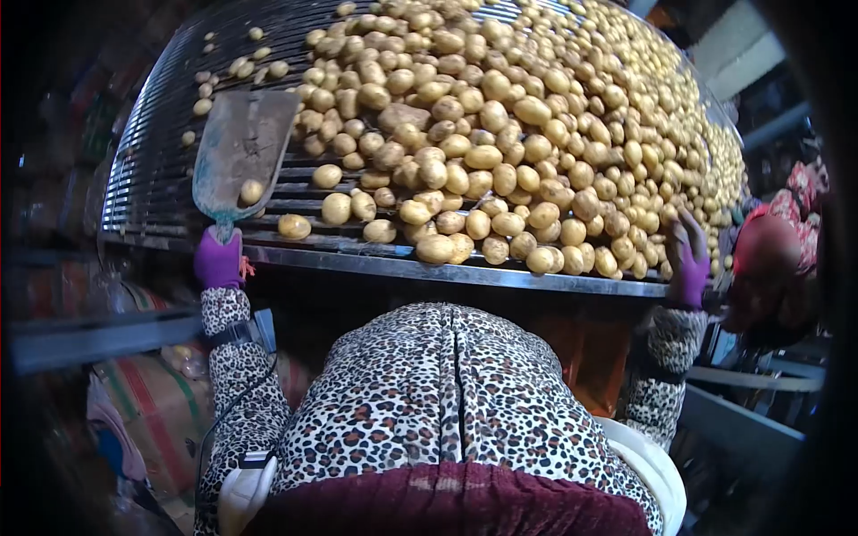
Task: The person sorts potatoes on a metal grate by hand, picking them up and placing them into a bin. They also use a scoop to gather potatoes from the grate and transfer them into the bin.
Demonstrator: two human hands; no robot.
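My left hand (pixel 221 259), in a purple glove, is wrapped round the handle of a worn scoop (pixel 241 143) at the left of the table. The scoop's broad pan lies on the slatted bars, and a single potato (pixel 251 191) sits near its handle end. Far to the right, my right hand (pixel 688 255), gloved in purple with dark fingers, rests at the table's front edge. Its fingers are stretched out against the potatoes (pixel 527 170), apparently gripping none. The potatoes form a thick heap across the middle and right.
A metal rail (pixel 384 264) runs along the front of the slatted table (pixel 147 179). Loose potatoes lie at the far left. At the right edge is another person in a red patterned sleeve (pixel 795 210). Striped sacks (pixel 152 402) stand below on the left, beside a metal bar (pixel 107 338).
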